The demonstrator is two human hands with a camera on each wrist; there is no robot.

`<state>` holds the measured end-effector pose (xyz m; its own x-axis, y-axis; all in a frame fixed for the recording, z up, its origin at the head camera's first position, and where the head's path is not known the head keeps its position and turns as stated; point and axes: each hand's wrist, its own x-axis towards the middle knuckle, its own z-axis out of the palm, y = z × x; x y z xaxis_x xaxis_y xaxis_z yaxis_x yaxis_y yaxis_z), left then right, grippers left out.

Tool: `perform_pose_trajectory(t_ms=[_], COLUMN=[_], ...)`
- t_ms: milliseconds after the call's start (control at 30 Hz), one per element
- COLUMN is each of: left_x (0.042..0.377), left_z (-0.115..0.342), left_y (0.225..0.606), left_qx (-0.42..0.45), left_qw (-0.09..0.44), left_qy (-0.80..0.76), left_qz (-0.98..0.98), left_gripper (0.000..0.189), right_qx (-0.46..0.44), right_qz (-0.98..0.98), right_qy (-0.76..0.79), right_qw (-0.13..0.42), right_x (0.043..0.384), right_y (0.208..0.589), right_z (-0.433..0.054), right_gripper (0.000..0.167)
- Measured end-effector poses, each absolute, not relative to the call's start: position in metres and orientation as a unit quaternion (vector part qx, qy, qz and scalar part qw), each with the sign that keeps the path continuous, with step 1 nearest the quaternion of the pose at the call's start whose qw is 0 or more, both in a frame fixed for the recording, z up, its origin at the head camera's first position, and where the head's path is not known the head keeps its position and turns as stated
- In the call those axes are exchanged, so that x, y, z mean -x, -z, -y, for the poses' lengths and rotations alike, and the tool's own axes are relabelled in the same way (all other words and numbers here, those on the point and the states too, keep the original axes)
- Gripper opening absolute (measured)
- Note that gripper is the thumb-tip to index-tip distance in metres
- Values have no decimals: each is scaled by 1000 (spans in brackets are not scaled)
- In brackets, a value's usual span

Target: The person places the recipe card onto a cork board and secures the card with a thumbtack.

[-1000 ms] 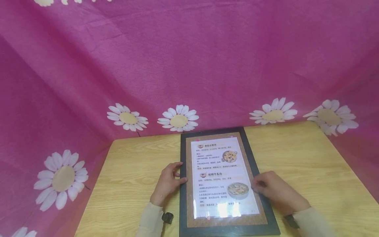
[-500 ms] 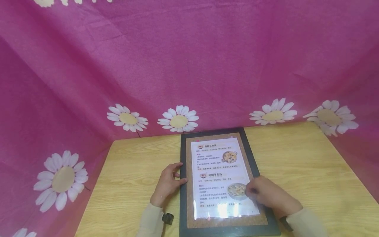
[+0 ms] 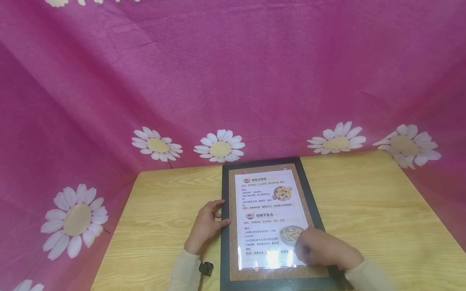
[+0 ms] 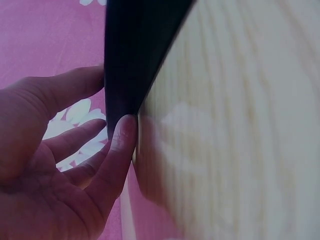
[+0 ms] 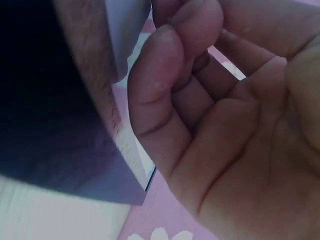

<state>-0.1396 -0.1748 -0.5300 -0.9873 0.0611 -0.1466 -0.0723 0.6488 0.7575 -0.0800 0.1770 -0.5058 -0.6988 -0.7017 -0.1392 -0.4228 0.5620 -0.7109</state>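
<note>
A black-framed cork board (image 3: pixel 225 250) lies on the wooden table. On its cork stands a printed recipe sheet (image 3: pixel 260 236) with two dish pictures and a glossy glare low down. Small pink pins (image 3: pixel 243 173) show at its upper corners and lower left. My left hand (image 3: pixel 204 227) touches the board's left edge, thumb and fingers fairly straight, as the left wrist view also shows. My right hand (image 3: pixel 325 247) is over the sheet's lower right, covering that corner and part of the lower soup picture (image 3: pixel 289 233). Its fingers curl with the tips together; whether anything small sits between them is hidden.
The pale wooden table (image 3: pixel 171 202) extends left and right of the board. A magenta cloth (image 3: pixel 233 81) printed with daisies hangs behind and at both sides. The board's far end reaches nearly to this cloth.
My right hand has moved from the board's right edge leftward and down over the sheet's lower right part. The left hand and the board have stayed put.
</note>
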Motion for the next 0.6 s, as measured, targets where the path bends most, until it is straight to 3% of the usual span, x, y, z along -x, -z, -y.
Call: perform_pose_trajectory(t_ms=[133,367,600], left_x=[140,140,139], left_z=[175,174,173], left_y=[530,529,529], left_qx=[3,8,14], left_qw=[81,81,82], left_qy=[-421,-421,-420], left_qz=[-903,-904,-904], left_gripper=[66,66,66], right_qx=[358,303,322], right_qz=[-848,-862,-844], right_qy=[334,329,342], right_qw=[203,238,261], right_x=[77,70,69], right_y=[505,502,502], right_z=[-170,-159,-156], right_gripper=[26,28,29])
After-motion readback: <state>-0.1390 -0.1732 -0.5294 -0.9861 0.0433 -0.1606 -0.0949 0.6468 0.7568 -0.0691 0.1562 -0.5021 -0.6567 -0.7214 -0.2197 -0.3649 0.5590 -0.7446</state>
